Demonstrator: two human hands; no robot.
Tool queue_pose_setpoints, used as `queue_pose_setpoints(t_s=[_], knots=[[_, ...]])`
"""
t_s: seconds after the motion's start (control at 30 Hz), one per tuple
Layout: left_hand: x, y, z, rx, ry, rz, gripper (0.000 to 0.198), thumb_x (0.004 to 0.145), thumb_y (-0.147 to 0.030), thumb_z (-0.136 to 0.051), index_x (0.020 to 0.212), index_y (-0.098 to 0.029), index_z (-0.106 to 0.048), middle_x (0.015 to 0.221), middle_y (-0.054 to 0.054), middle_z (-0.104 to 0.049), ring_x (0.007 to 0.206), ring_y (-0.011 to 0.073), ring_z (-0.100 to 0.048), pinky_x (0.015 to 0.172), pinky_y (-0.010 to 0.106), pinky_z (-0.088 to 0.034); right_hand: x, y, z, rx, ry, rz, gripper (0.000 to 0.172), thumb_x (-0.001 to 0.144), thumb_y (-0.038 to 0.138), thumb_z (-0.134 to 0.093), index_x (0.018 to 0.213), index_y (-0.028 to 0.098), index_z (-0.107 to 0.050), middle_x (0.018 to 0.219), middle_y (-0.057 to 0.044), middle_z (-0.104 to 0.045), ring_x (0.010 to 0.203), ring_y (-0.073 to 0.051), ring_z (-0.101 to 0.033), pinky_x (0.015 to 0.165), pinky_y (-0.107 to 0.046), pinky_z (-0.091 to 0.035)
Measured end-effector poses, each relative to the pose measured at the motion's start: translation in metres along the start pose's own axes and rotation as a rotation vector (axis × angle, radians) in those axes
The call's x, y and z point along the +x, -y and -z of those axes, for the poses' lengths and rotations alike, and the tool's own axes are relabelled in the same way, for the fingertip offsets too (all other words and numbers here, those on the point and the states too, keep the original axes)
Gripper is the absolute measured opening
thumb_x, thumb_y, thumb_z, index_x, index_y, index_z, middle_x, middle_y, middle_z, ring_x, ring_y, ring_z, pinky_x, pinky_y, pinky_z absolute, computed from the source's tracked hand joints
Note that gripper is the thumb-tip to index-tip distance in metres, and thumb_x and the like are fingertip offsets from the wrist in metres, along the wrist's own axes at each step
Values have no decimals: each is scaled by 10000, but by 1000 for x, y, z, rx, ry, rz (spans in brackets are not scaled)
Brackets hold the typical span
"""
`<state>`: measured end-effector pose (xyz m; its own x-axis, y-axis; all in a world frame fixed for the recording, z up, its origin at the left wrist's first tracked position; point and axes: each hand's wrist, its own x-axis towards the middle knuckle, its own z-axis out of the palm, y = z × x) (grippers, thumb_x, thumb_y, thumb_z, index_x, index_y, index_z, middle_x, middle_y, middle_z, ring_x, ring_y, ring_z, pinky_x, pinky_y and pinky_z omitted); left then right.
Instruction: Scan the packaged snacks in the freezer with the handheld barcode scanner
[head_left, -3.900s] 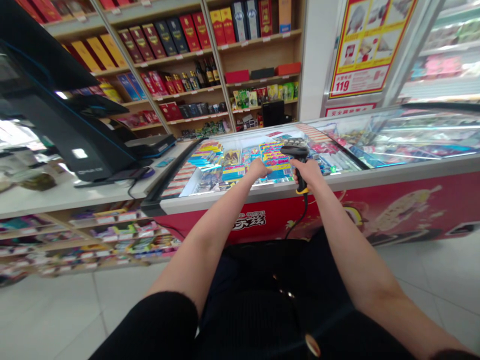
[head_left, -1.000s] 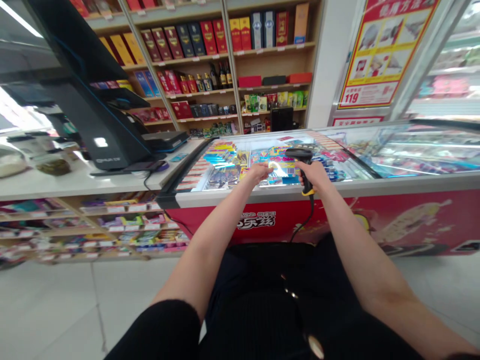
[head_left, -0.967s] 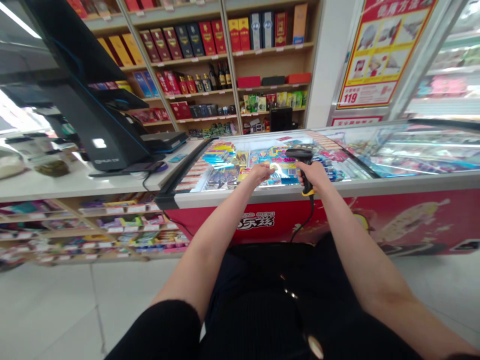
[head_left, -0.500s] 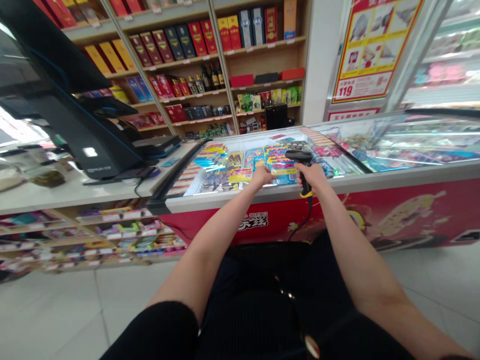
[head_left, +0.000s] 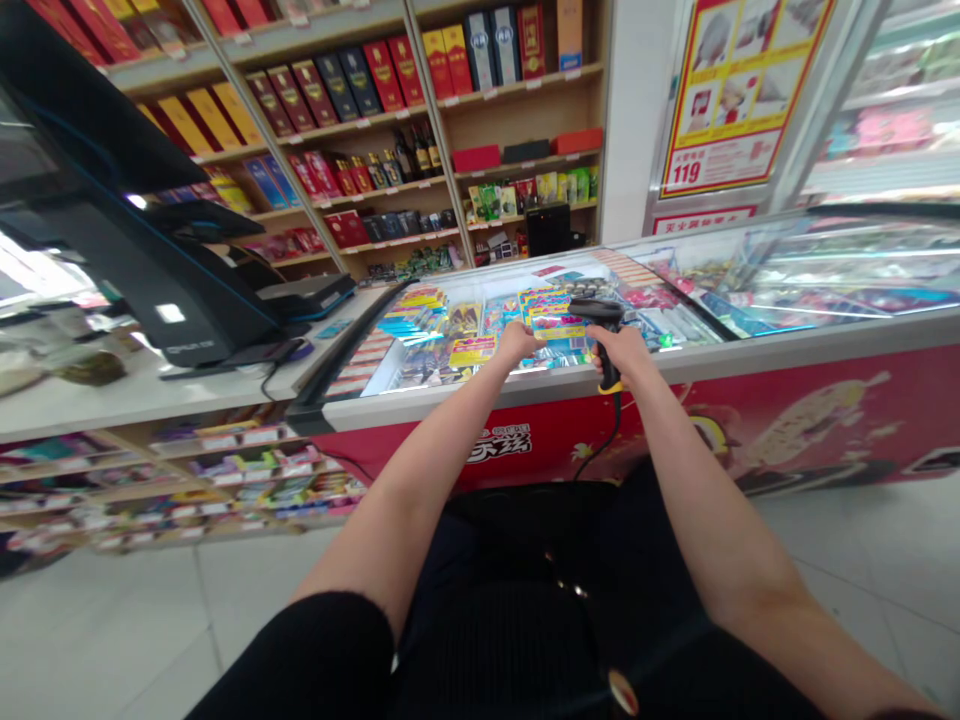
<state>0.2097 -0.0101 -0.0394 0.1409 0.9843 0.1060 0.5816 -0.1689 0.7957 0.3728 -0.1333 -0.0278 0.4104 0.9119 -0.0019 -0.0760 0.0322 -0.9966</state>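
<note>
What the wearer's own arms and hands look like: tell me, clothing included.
A black fabric sleeve covers the left arm down to about the elbow; both forearms are bare. The left hand and right hand are ungloved. No watch or bracelet shows; rings are too small to tell.

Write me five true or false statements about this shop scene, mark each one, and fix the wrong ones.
1. The right hand grips a black and yellow scanner. True.
2. The scanner has no cord. False: a dark cord hangs from its handle.
3. The freezer has a red front. True.
4. The 119 poster is left of the wooden shelves in the picture. False: it is to their right.
5. The black terminal stands on the white counter. True.
</note>
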Motion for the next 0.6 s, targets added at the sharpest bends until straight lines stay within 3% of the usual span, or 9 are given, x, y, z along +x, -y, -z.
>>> queue_pose_setpoints(t_s=[0.23, 0.33, 0.5, 0.6], knots=[[-3, 7, 8, 116, 73, -6, 393, 525, -133, -902, 510, -191, -513, 443, -20, -484, 579, 182, -610, 591, 260, -468, 1, -5, -6, 1, 22, -21, 228, 814, 247, -693, 658, 182, -540, 451, 24, -523, 347, -111, -475, 327, -220, -401], [-4, 2, 15, 167, 90, -12, 343, 616, -177, -859, 504, -187, -535, 462, 9, -526, 626, 208, -643, 631, 270, -481, -2, -5, -10, -14, 24, -4, 225, 823, 239, -678, 656, 176, -543, 454, 23, -526, 349, -105, -477, 330, -212, -401], [5, 8, 48, 187, -122, -27, 253, 663, -114, -773, 553, -193, -559, 662, 70, -670, 973, 282, -690, 860, 281, -499, -6, -4, -17, -34, 27, 0, 236, 823, 244, -688, 649, 174, -544, 455, 15, -528, 349, -106, -478, 331, -213, -400], [16, 20, 72, 255, -164, 8, 220, 623, -116, -804, 649, -189, -598, 907, 123, -728, 1182, 316, -625, 998, 308, -457, -8, -3, -24, -41, 43, -15, 223, 825, 233, -697, 672, 174, -546, 468, 19, -541, 345, -100, -472, 331, -209, -397]])
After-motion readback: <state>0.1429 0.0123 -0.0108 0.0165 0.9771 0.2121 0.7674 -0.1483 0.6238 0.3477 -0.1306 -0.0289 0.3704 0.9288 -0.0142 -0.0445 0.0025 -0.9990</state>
